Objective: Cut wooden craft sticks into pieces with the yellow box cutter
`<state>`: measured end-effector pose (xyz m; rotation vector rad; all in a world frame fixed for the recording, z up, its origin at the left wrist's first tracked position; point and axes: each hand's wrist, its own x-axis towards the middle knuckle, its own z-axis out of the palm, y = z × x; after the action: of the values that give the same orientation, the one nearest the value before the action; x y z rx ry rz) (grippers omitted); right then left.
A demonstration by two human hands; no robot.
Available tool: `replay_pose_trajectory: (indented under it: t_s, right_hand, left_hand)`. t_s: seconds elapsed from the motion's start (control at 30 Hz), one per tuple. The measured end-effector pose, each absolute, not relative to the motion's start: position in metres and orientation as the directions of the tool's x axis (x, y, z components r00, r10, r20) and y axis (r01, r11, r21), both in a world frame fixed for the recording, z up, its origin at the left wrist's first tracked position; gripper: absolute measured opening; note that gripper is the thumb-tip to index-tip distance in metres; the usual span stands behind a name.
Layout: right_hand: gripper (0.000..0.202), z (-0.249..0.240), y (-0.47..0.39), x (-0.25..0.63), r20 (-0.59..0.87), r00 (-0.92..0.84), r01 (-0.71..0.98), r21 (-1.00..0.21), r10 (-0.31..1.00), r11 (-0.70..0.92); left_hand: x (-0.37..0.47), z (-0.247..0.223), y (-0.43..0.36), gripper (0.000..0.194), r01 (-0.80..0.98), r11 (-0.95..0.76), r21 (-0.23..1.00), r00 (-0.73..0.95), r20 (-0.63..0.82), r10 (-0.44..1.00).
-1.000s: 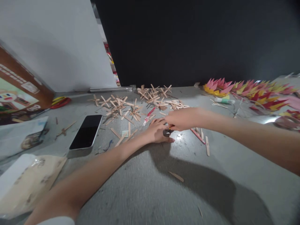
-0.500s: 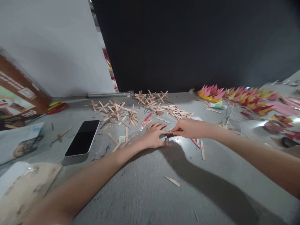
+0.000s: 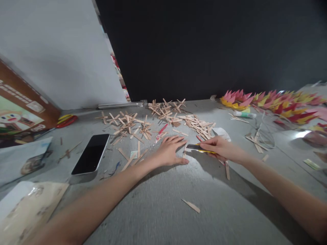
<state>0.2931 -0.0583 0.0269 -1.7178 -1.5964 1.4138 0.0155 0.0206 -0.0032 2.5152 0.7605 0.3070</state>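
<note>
My left hand (image 3: 170, 150) lies low on the grey table with its fingers spread. A short wooden stick (image 3: 185, 150) stands out between its thumb and fingertips, touching or close to them. To the right, my right hand (image 3: 220, 148) is closed around a yellow-handled cutter (image 3: 208, 150). The cutter's dark blade points left, its tip near the short stick. Beyond both hands lies a pile of loose wooden sticks (image 3: 199, 125), and crossed sticks (image 3: 126, 121) are heaped to the left of it.
A phone (image 3: 91, 153) lies at the left, near a brown box (image 3: 28, 102). A red pen-like item (image 3: 162, 129) is behind my left hand. Pink and yellow paper flowers (image 3: 236, 99), a glue tube (image 3: 244, 114) and a coiled clear cord are at the right. One pointed stick (image 3: 191, 206) lies in front.
My right hand has moved right, drawing the cutter away from my left fingers, and the blade shows more. My left hand has stayed nearly in place. The view has shifted slightly.
</note>
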Motion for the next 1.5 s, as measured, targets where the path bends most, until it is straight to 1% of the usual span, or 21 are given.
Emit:
replay_pose_trajectory:
  t_s: [0.07,0.17,0.27,0.33,0.4,0.43,0.47,0.53,0.57,0.63,0.77,0.87,1.03,1.17,1.27,1.37,1.43,1.5]
  right_hand:
    - [0.056,0.023,-0.058,0.294,-0.282,-0.071,0.470,-0.855,0.957,-0.217]
    - [0.053,0.019,-0.059,0.288,-0.069,0.034,0.473,-0.878,0.997,-0.077]
    - [0.045,0.017,-0.062,0.278,0.121,0.030,0.535,-0.841,0.992,0.086]
    - [0.040,0.017,-0.067,0.271,0.181,-0.010,0.567,-0.809,0.983,0.155]
    - [0.038,0.018,-0.074,0.263,0.146,-0.040,0.542,-0.828,0.989,0.144]
    - [0.037,0.018,-0.078,0.259,0.103,-0.034,0.511,-0.853,0.994,0.106]
    - [0.036,0.018,-0.083,0.255,0.037,-0.036,0.488,-0.872,0.999,0.050]
    - [0.045,0.020,-0.092,0.248,-0.049,-0.022,0.487,-0.873,0.999,-0.032]
    - [0.047,0.021,-0.095,0.245,-0.054,-0.032,0.510,-0.859,0.998,-0.031]
    - [0.046,0.023,-0.100,0.239,-0.009,-0.073,0.572,-0.819,0.997,0.034]
    - [0.039,0.021,-0.102,0.233,0.171,-0.146,0.705,-0.673,0.975,0.223]
    - [0.038,0.017,-0.100,0.232,0.238,-0.170,0.743,-0.607,0.956,0.282]
    - [0.038,0.011,-0.101,0.233,0.225,-0.168,0.753,-0.598,0.960,0.273]
    - [0.038,0.009,-0.101,0.234,0.240,-0.178,0.758,-0.585,0.954,0.289]
    - [0.040,0.006,-0.102,0.234,0.259,-0.197,0.777,-0.546,0.946,0.312]
    - [0.043,0.003,-0.105,0.234,0.251,-0.199,0.821,-0.486,0.947,0.301]
    - [0.046,0.002,-0.108,0.232,0.242,-0.192,0.851,-0.442,0.951,0.284]
    - [0.049,0.001,-0.112,0.229,0.245,-0.186,0.877,-0.395,0.952,0.273]
  left_hand:
    - [0.016,-0.004,0.020,0.085,0.452,-0.716,0.532,0.813,0.085,0.576]
    - [0.015,-0.004,0.018,0.077,0.421,-0.698,0.579,0.790,0.145,0.596]
    - [0.014,-0.003,0.012,0.075,0.354,-0.641,0.681,0.743,0.211,0.635]
    - [0.013,-0.003,0.007,0.071,0.309,-0.526,0.792,0.712,0.174,0.680]
    - [0.014,-0.005,0.002,0.061,0.246,-0.373,0.895,0.696,0.105,0.710]
    - [0.016,-0.007,0.000,0.059,0.209,-0.293,0.933,0.674,0.079,0.735]
    - [0.017,-0.008,-0.002,0.059,0.173,-0.211,0.962,0.650,0.049,0.758]
    - [0.020,-0.012,-0.004,0.063,0.096,-0.074,0.993,0.596,0.002,0.803]
    - [0.022,-0.013,-0.005,0.066,0.060,-0.025,0.998,0.575,-0.014,0.818]
    - [0.024,-0.015,-0.005,0.067,0.007,0.020,1.000,0.548,-0.021,0.836]
    - [0.024,-0.012,-0.007,0.064,-0.014,0.011,1.000,0.551,-0.001,0.835]
    - [0.023,-0.008,-0.009,0.065,-0.011,-0.003,1.000,0.560,0.009,0.828]
    - [0.024,-0.008,-0.011,0.066,-0.046,-0.002,0.999,0.567,0.028,0.823]
    - [0.024,-0.008,-0.012,0.067,-0.040,-0.004,0.999,0.560,0.026,0.828]
    - [0.023,-0.005,-0.013,0.068,-0.003,-0.034,0.999,0.550,0.030,0.834]
    - [0.023,-0.002,-0.013,0.070,0.080,-0.083,0.993,0.530,0.028,0.847]
    - [0.022,0.000,-0.013,0.062,0.154,-0.113,0.982,0.512,0.018,0.859]
    - [0.022,0.001,-0.014,0.044,0.207,-0.148,0.967,0.509,0.023,0.861]
